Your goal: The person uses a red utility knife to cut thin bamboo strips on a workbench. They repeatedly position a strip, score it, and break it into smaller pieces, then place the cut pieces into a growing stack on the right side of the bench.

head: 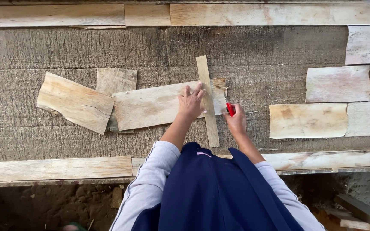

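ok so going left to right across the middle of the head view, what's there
pale angled wood veneer sheet → long pale veneer sheet → left hand pressing a narrow upright wood strip → red-handled cutter in the right hand → stained rectangular veneer sheet

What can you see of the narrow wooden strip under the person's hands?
The narrow wooden strip is a pale, flat, straight-edged slat. It lies nearly upright in the view, tilted slightly, across a wider veneer sheet. The left hand presses it flat; the right hand holds a red-handled knife beside its right edge.
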